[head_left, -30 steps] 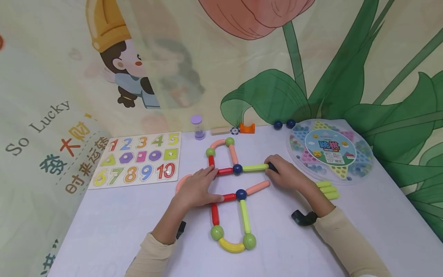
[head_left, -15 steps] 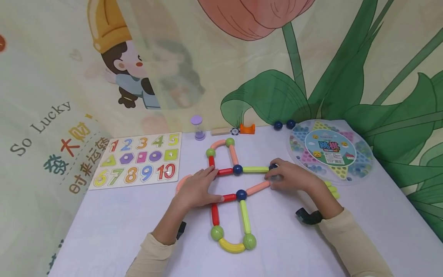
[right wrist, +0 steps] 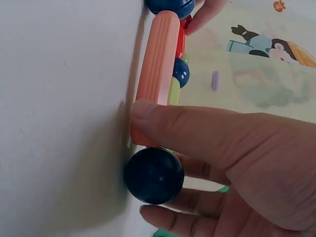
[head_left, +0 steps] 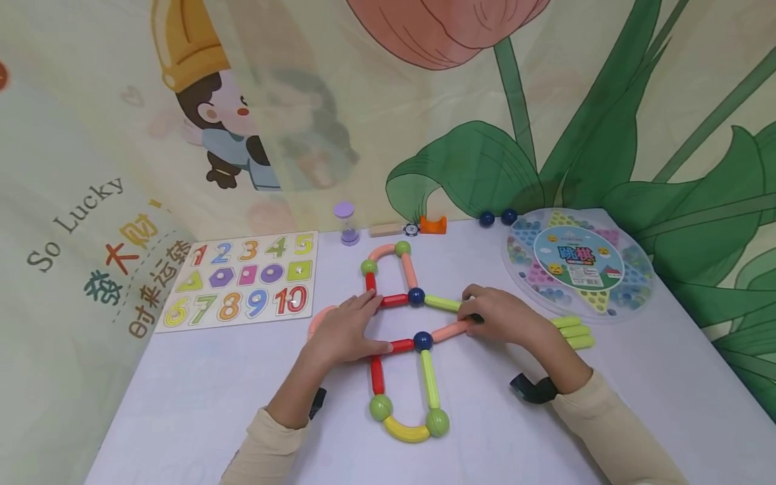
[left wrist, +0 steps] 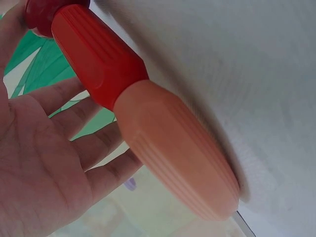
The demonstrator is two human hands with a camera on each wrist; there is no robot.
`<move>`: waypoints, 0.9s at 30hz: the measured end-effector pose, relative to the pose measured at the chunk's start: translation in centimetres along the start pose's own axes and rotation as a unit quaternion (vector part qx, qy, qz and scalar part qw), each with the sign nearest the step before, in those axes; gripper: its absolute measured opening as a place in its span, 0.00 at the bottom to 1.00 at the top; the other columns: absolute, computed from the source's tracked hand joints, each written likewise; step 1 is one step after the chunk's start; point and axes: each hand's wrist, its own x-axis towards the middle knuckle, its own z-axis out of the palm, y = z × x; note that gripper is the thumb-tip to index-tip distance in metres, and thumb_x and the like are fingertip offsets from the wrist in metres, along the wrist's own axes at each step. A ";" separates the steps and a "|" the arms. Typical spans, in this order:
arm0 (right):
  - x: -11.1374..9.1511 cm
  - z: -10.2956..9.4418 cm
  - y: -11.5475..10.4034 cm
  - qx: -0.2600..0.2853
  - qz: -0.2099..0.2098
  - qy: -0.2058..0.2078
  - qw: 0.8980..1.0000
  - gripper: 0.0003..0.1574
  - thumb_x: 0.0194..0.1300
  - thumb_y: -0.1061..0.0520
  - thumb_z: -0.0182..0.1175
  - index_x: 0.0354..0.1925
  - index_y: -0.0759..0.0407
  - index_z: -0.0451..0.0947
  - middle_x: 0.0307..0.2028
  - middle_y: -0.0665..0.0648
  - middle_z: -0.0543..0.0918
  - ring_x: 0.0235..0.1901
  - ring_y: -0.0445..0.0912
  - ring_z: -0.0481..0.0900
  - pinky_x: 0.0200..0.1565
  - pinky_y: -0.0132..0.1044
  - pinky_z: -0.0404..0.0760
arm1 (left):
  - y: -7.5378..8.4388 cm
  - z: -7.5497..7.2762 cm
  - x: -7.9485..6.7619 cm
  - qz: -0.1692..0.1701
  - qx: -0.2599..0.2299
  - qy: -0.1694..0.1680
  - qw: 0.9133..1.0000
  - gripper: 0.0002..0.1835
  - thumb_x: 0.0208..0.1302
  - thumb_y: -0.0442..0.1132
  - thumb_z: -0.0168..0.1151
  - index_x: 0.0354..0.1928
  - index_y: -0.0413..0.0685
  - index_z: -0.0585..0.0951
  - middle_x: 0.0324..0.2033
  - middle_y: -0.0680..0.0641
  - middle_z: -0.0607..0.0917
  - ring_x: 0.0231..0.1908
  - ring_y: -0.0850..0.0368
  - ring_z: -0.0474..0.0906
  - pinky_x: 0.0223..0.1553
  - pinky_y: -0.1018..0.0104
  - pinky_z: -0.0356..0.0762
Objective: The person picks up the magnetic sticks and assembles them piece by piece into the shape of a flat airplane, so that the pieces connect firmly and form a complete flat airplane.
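Observation:
Magnetic rods and balls lie joined in a figure on the table. My left hand [head_left: 342, 330] rests over its left middle, fingers extended, hiding part of it. The left wrist view shows a red ball [left wrist: 49, 15] by the thumb, a red rod [left wrist: 101, 54] and a pink rod [left wrist: 177, 148] in line. At the figure's right, my right hand [head_left: 506, 313] pinches the end of a straight pink rod [right wrist: 158, 59], thumb on top. A dark blue ball [right wrist: 154, 175] sits at that end, beside the fingers. A light green rod [head_left: 442, 304] runs towards the same fingers.
Three light green rods [head_left: 572, 332] lie beyond the right wrist. At the back are a round Chinese checkers box [head_left: 578, 263], two blue balls [head_left: 498, 217], an orange piece [head_left: 433, 225] and an hourglass [head_left: 346, 223]. A number puzzle board [head_left: 242, 279] lies left.
My right hand has drawn the blue ball and the green rod's end nearer, down to the pink rod's tip, and the green rod now slants. My left hand stays put.

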 end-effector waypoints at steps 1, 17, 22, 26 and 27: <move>0.0 0.0 0.0 0.002 -0.002 0.003 1.000 0.12 0.47 0.54 0.70 0.34 0.42 0.83 0.40 0.49 0.76 0.38 0.43 0.73 0.43 0.39 0.76 | 0.0 0.0 0.0 0.000 0.000 0.000 1.000 0.47 0.43 0.62 0.66 0.66 0.57 0.62 0.66 0.51 0.59 0.64 0.49 0.53 0.54 0.49 0.65; 0.3 -0.2 1.0 0.092 0.024 -0.041 0.995 0.23 0.51 0.54 0.67 0.47 0.48 0.73 0.39 0.44 0.75 0.38 0.41 0.71 0.46 0.39 0.75 | -0.1 0.0 -0.1 -0.004 -0.001 0.003 1.000 0.47 0.43 0.62 0.67 0.66 0.57 0.62 0.66 0.51 0.59 0.64 0.49 0.54 0.53 0.49 0.66; -0.3 -1.6 2.6 0.123 0.035 -0.035 0.991 0.18 0.57 0.55 0.62 0.48 0.53 0.75 0.45 0.49 0.77 0.46 0.45 0.72 0.49 0.45 0.73 | -0.1 0.0 -0.1 -0.004 -0.003 0.004 1.000 0.47 0.43 0.61 0.67 0.66 0.57 0.62 0.66 0.51 0.59 0.64 0.49 0.53 0.53 0.49 0.66; -2.6 -3.4 4.7 0.109 0.087 -0.019 0.990 0.14 0.59 0.58 0.60 0.45 0.57 0.77 0.43 0.54 0.78 0.44 0.50 0.74 0.44 0.47 0.76 | -0.1 0.0 -0.1 -0.005 -0.002 0.002 1.000 0.47 0.43 0.62 0.67 0.66 0.58 0.61 0.66 0.52 0.58 0.64 0.50 0.53 0.53 0.49 0.66; -3.4 -3.7 5.2 0.098 0.102 -0.015 0.990 0.12 0.59 0.58 0.60 0.43 0.57 0.77 0.42 0.55 0.79 0.42 0.50 0.74 0.42 0.47 0.76 | -0.1 0.0 -0.1 -0.007 -0.002 0.001 1.000 0.47 0.43 0.62 0.67 0.66 0.59 0.61 0.66 0.52 0.58 0.64 0.50 0.52 0.53 0.49 0.66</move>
